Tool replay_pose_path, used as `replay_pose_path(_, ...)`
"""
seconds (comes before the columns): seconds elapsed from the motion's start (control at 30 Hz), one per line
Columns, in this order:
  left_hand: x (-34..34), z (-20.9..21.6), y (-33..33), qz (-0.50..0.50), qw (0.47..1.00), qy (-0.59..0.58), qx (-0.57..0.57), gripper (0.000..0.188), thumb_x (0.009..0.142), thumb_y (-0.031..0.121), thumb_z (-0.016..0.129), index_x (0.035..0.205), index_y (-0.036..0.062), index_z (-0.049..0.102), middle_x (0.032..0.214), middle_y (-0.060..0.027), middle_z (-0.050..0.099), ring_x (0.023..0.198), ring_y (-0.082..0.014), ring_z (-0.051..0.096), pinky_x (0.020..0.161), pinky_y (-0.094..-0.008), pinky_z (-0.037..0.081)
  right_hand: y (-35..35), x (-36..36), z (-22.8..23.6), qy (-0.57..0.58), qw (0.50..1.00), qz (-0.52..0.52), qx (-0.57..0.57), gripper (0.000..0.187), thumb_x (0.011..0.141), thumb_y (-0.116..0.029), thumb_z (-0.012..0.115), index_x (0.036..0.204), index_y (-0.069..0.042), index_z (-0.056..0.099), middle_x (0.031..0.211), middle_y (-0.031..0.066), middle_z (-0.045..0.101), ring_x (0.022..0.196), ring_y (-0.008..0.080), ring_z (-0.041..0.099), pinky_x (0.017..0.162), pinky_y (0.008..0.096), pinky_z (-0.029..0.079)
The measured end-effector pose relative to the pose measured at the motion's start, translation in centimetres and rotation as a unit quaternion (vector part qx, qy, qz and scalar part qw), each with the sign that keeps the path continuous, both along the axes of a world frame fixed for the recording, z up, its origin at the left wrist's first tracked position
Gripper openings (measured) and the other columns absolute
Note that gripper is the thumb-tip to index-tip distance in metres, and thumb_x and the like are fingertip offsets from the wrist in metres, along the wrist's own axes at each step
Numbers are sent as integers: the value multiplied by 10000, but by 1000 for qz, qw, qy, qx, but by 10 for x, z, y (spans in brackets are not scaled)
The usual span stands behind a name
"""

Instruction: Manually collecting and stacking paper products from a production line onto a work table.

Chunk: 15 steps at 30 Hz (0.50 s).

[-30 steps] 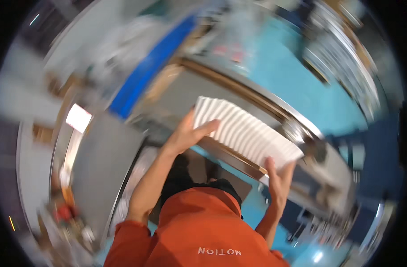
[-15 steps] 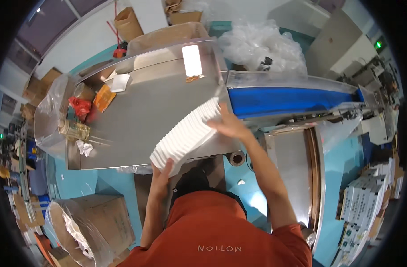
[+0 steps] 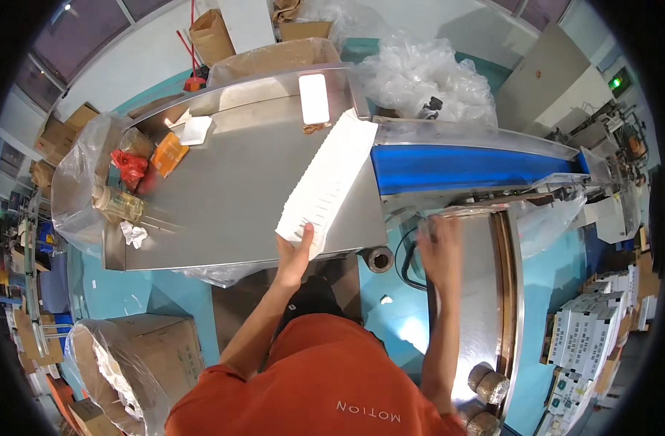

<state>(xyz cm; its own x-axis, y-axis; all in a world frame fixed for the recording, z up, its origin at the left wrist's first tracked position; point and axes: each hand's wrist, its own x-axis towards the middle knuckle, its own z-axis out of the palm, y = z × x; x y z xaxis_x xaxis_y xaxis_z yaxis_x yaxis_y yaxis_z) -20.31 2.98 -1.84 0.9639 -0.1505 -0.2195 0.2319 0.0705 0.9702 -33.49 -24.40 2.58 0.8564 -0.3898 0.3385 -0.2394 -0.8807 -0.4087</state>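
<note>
A long stack of white, thin, folded sheets (image 3: 325,182) lies slanted across the right part of a metal tray table (image 3: 223,189). Its far end reaches the corner beside the blue conveyor belt. My left hand (image 3: 294,254) grips the stack's near end, thumb on top and fingers mostly hidden underneath. Away from the stack, my right hand (image 3: 441,251) is over the left edge of a lower metal tray (image 3: 478,291) at right. Motion smears its fingers, so whether it holds anything does not show.
The blue conveyor belt (image 3: 478,167) runs off to the right. A jar (image 3: 118,203), a red bag (image 3: 131,167), an orange packet (image 3: 169,154) and a bright white phone-shaped slab (image 3: 314,99) rest on the table. Brown rolls (image 3: 489,384) sit on the lower tray. A lined carton (image 3: 158,356) stands lower left.
My right hand has left the stack and moved right and toward me, over the lower tray. The stack has turned steeper, its far end farther away, with my left hand still on it.
</note>
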Motion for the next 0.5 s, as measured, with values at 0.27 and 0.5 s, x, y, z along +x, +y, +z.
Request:
replay_pose_path(0.27, 4, -15, -3, 52, 997, -49, 26, 803, 902, 371, 705, 1469, 0, 275, 1397, -150, 417, 1288, -253, 425, 1080, -384, 346, 9, -385, 10, 283, 704, -651, 13, 685, 865, -537, 618, 1373, -97, 486, 1281, 248, 513, 1190, 440, 507, 997, 554, 405)
replay_pose_path(0.5, 33, -62, 22, -304, 804, -441, 259, 895, 835, 14, 632, 1576, 113, 140, 1598, -106, 250, 1451, -280, 281, 1178, -397, 251, 137, -419, 10, 128, 808, -575, 28, 819, 750, -338, 757, 1410, -4, 406, 1329, 270, 476, 1234, 452, 440, 1063, 510, 357)
